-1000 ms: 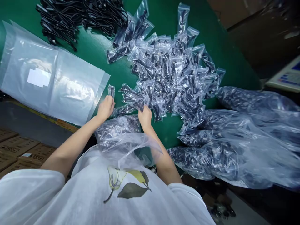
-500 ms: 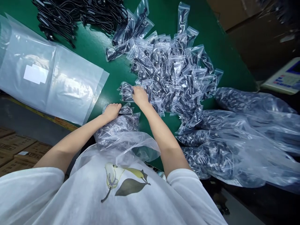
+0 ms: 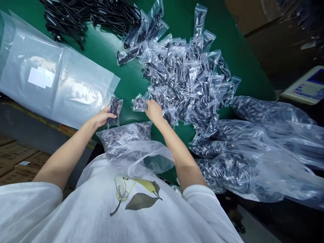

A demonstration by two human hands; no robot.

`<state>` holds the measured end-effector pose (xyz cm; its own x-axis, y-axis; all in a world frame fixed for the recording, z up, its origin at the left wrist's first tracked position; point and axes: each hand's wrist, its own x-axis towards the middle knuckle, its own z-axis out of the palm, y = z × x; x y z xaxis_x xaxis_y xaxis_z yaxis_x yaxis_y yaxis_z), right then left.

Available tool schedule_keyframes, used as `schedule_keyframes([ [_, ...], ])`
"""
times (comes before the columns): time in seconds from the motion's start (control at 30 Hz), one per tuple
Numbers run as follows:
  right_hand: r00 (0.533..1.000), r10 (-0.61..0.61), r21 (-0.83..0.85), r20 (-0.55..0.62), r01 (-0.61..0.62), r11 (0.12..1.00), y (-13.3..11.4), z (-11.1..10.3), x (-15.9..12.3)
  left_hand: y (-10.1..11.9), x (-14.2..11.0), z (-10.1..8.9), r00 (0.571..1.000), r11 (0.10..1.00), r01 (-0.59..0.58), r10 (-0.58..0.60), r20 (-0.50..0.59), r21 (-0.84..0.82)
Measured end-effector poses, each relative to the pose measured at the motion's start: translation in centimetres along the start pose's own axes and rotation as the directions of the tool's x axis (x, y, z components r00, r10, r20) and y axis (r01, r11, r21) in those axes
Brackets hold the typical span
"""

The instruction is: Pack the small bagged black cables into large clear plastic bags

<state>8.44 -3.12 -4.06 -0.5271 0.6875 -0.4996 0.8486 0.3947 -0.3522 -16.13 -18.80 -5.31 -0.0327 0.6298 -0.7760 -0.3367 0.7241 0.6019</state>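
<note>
My left hand [image 3: 103,116] grips a small clear zip bag [image 3: 115,109] with a dark cable inside, held up near the corner of the large plastic bags. In my right hand [image 3: 154,110] is another bagged cable [image 3: 139,103], pinched at its right end. Right beside that hand lies a big heap of bagged cables [image 3: 182,74]. Close to my body, below both hands, rests a large clear bag [image 3: 126,135] filled with bagged cables, its loose mouth [image 3: 154,153] gaping toward the right.
Flat large plastic bags [image 3: 76,87] cover the left of the green table [image 3: 253,77]. Loose black cables [image 3: 111,17] lie at the back. Several filled large bags [image 3: 235,168] line the right side, near a scale [image 3: 307,86]. Cardboard boxes [image 3: 17,157] stand low at left.
My left hand has lifted a bagged cable off the large bag and moved left and slightly up. My right hand has shifted slightly right and down, still holding its bagged cable.
</note>
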Motion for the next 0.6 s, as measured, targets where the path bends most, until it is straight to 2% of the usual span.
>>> schedule_keyframes([
  [0.07, 0.999, 0.011, -0.109, 0.03, -0.008, 0.994, -1.1, 1.4, 0.2, 0.7, -0.6, 0.7, 1.0, 0.996, -0.008, 0.009, 0.01, -0.09],
  [0.1, 0.999, 0.026, -0.103, 0.023, -0.024, 0.994, -1.3, 1.7, 0.3, 1.0, -0.9, 1.0, 1.0, 0.992, -0.01, 0.011, 0.007, -0.123],
  [0.13, 0.999, 0.053, -0.048, 0.009, -0.053, 0.997, -1.4, 1.8, 0.3, 1.2, -1.0, 1.3, 1.0, 0.99, -0.016, 0.016, -0.006, -0.141],
  [0.2, 0.989, 0.147, 0.212, -0.01, -0.141, 0.967, -1.5, 1.4, -0.1, 1.5, -1.2, 2.0, 0.998, 0.991, -0.051, 0.045, -0.054, -0.123],
  [0.23, 0.98, 0.198, 0.391, 0.006, -0.185, 0.902, -1.7, 1.1, -0.5, 1.6, -1.3, 2.5, 0.994, 0.992, -0.082, 0.075, -0.076, -0.099],
  [0.3, 0.971, 0.223, 0.703, 0.086, -0.218, 0.677, -2.8, 0.3, -1.8, 1.9, -1.3, 4.2, 0.984, 0.984, -0.171, 0.168, -0.06, -0.048],
  [0.33, 0.975, 0.195, 0.798, 0.107, -0.201, 0.568, -3.7, 0.1, -2.4, 2.1, -1.3, 5.2, 0.976, 0.975, -0.219, 0.219, -0.018, -0.03],
  [0.37, 0.981, 0.165, 0.852, 0.099, -0.169, 0.496, -4.7, -0.1, -3.1, 2.5, -1.4, 6.4, 0.964, 0.965, -0.261, 0.261, 0.043, -0.016],
  [0.4, 0.987, 0.144, 0.873, 0.066, -0.127, 0.471, -5.8, -0.3, -3.6, 2.9, -1.7, 7.5, 0.949, 0.956, -0.294, 0.292, 0.115, -0.002],
  [0.43, 0.99, 0.144, 0.871, 0.013, -0.082, 0.485, -6.6, -0.5, -3.9, 3.5, -2.1, 8.4, 0.932, 0.946, -0.323, 0.314, 0.184, 0.02],
  [0.5, 0.976, 0.184, 0.82, -0.113, -0.014, 0.573, -7.5, -1.4, -4.4, 5.0, -3.7, 9.8, 0.895, 0.916, -0.383, 0.337, 0.292, 0.117],
  [0.6, 0.945, 0.194, 0.713, -0.265, 0.056, 0.699, -5.9, -4.1, -5.8, 7.8, -8.7, 10.7, 0.833, 0.781, -0.518, 0.368, 0.414, 0.349],
])
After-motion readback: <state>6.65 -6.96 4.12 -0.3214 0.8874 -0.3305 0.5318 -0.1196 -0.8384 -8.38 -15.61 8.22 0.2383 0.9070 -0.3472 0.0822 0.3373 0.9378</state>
